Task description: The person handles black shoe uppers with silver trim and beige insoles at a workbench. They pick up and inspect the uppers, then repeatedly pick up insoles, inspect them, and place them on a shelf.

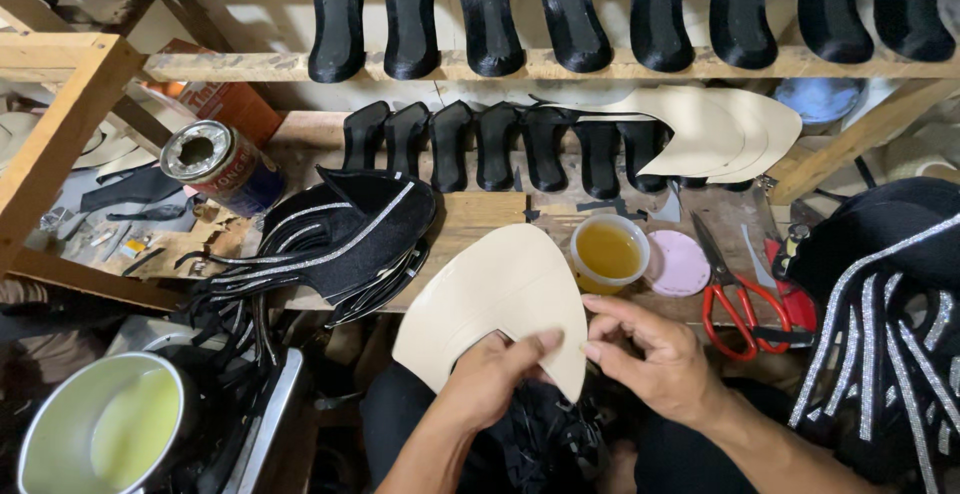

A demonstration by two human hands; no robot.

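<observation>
Cluttered wooden worktop (480, 216) lies just beyond both hands — left hand (497, 379) pinches the cream upper piece (500, 299) at its notch, tilted up for handling, right hand (655, 354) curls half-closed against its edge, glue cup (608, 252) just ahead.

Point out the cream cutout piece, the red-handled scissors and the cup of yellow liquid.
cream cutout piece (500, 294), head view, middle of its face.
red-handled scissors (738, 312), head view, red handle loop.
cup of yellow liquid (607, 251), head view, liquid surface.
</observation>
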